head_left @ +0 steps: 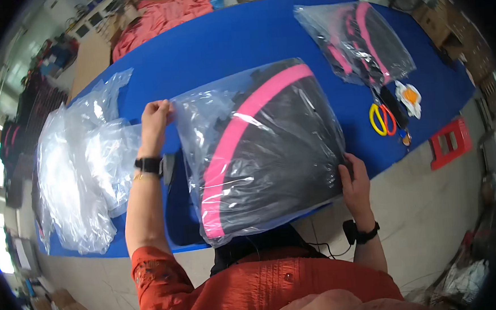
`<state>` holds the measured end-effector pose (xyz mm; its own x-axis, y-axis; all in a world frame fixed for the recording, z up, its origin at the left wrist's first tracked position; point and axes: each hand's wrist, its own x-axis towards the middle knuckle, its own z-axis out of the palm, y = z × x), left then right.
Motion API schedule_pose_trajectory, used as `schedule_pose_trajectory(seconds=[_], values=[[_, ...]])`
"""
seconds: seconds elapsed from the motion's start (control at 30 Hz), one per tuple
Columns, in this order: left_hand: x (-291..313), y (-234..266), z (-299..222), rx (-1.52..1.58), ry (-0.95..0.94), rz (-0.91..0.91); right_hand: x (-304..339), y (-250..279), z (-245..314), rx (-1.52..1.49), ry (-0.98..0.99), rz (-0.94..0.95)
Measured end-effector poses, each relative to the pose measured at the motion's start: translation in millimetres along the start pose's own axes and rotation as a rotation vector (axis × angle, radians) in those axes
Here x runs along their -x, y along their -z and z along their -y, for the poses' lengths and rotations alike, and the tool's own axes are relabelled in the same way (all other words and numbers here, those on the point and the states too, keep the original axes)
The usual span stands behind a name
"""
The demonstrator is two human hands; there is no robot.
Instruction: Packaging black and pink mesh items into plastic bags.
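i had the clear bag point(197, 121) on the blue table point(224, 37), right in front of me by the near edge. my left hand point(156, 118) pinched the bag's upper left corner; my right hand point(356, 183) curled against its lower right edge, though with some fingers hidden i couldn't tell how firmly it gripped. the dark piece point(282, 153) with its pink band point(235, 133) lay inside, so i judged the filling mostly done. the bag's left side hung slack past the piece, and i saw no fold or seal there, so closing it seemed left. a second filled bag point(360, 46) lay at the far right, near the scissors point(383, 111), and loose bags point(73, 171) lay on my left.
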<state>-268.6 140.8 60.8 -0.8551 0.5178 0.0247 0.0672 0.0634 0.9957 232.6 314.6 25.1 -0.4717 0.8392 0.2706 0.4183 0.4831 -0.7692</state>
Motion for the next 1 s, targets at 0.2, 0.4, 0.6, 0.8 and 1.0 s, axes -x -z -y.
schedule_pose_trajectory(seconds=[0.2, 0.4, 0.6, 0.8, 1.0], values=[[162.3, -31.6, -61.5, -0.627, -0.307, 0.322, 2.4, 2.5, -14.3, 0.004, 0.054, -0.053], [289.1, -33.4, -43.0, -0.829, -0.346, 0.432, 6.9, 1.3, -16.6, 0.036, 0.166, -0.106], [302.9, -41.8, -10.1, -0.797, -0.376, 0.326, 9.0, -4.2, -13.5, 0.034, 0.234, -0.173], [302.7, -47.0, -10.2, -0.756, -0.310, 0.361, 7.5, -5.5, -15.8, 0.057, 0.244, -0.191], [304.9, -49.0, 4.8, -0.858, -0.379, 0.298, 8.2, -5.1, -20.1, 0.082, 0.258, -0.205]])
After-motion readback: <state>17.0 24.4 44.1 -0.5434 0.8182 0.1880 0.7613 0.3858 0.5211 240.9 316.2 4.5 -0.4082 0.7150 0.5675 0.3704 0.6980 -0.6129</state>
